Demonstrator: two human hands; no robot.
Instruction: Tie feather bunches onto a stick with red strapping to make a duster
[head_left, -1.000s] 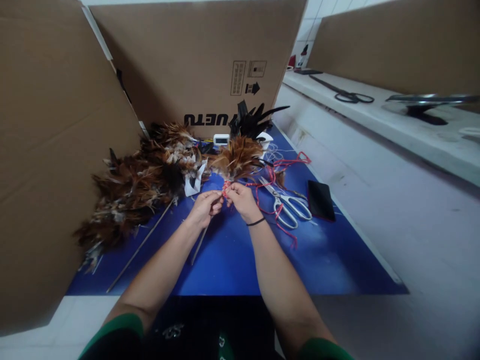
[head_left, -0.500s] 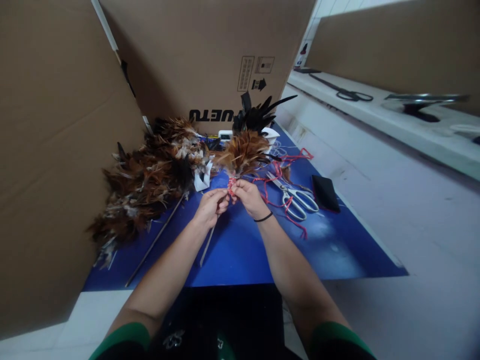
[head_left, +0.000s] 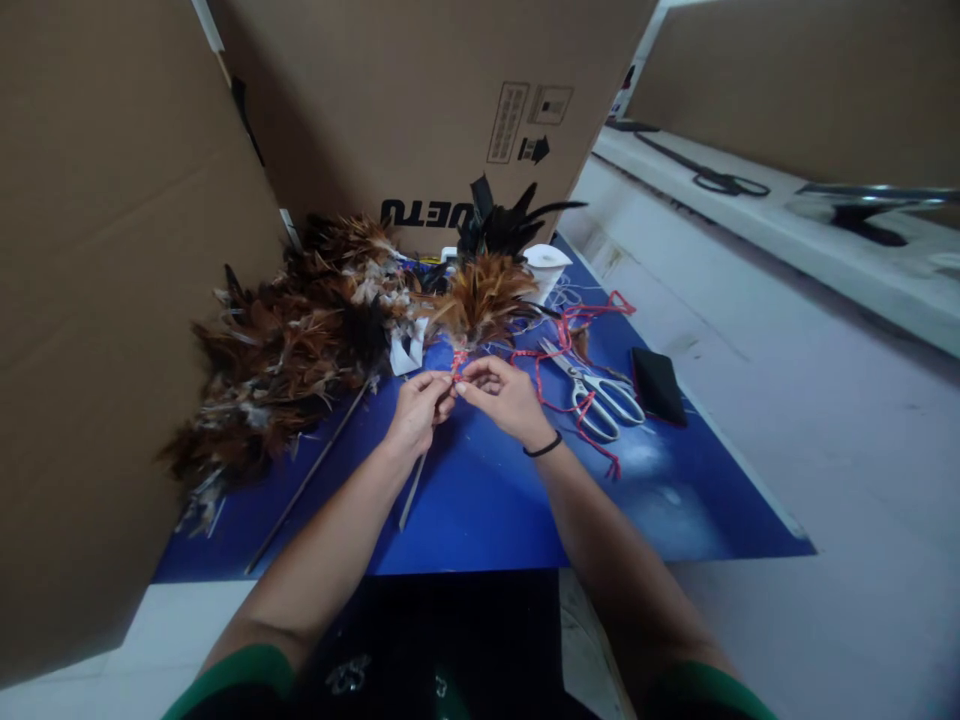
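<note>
A feather duster (head_left: 486, 298) with brown and black feathers points away from me over the table. Red string (head_left: 458, 361) is wound round its neck, just below the feathers. My left hand (head_left: 416, 413) is closed on the thin stick (head_left: 410, 498), whose bare end sticks out toward me. Beside it, my right hand (head_left: 510, 400) pinches the red string at the wrapping with thumb and forefinger. The fingertips of both hands nearly meet there and partly hide the winding.
Brown feather bundles (head_left: 277, 360) pile up on the left, with another stick (head_left: 307, 482) alongside. Scissors (head_left: 604, 400), tangled red string (head_left: 616, 304) and a black phone-like object (head_left: 658, 386) lie on the right of the blue table (head_left: 480, 520). Cardboard (head_left: 435, 110) stands behind.
My right hand has shifted slightly right and its fingers have opened out a little, uncovering more of the red winding. The left hand keeps its hold. The view has tilted slightly.
</note>
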